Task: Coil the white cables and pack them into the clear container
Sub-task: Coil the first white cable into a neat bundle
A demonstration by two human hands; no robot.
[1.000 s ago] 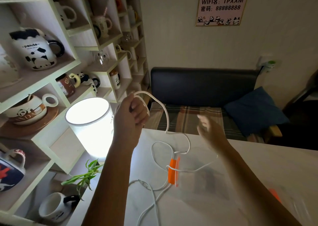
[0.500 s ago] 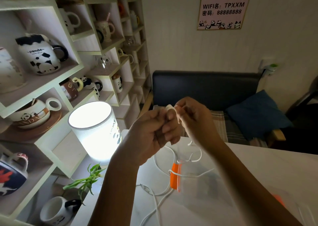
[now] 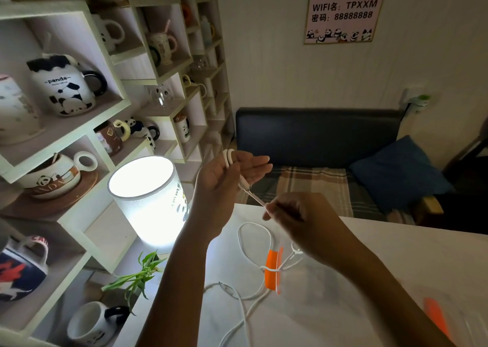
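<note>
**Coiling a white cable above a table edge, head view**

The shelving unit point(image 3: 111, 114), loaded with panda mugs, fills the frame from 8 to 11 o'clock. The pale table point(image 3: 343, 280) occupies the region from 4 to 7 o'clock, and beyond its far edge, at about 2 to 3 o'clock, stands a dark sofa point(image 3: 317, 135) with a plaid seat cover and a blue cushion point(image 3: 396, 172). A lit cylindrical lamp point(image 3: 148, 201) stands at 9 o'clock of the frame centre, just left of the table, with a small green plant point(image 3: 140, 275) at its 6 o'clock. A WiFi sign point(image 3: 346, 11) hangs on the wall at 1 o'clock.

The left hand point(image 3: 224, 182) is raised near the frame centre, palm turned upward, fingers loosely extended, with turns of the white cable point(image 3: 229, 157) looped over the forefinger side. From this hand a short taut stretch of cable runs toward 4 o'clock to the right hand point(image 3: 298, 214), which is closed in a pinch on the cable at its fingertips. Both hands hover above the far edge of the table.

The rest of the cabling lies loose on the table at 6 o'clock of the hands: one open loop point(image 3: 253, 241) and further strands trailing toward the near edge. The clear container point(image 3: 330, 280), hard to make out against the table, lies under the right forearm; its orange latch point(image 3: 273, 270) has a strand of cable draped across it. A second orange latch point(image 3: 435, 315) is blurred at 4 o'clock.
</note>
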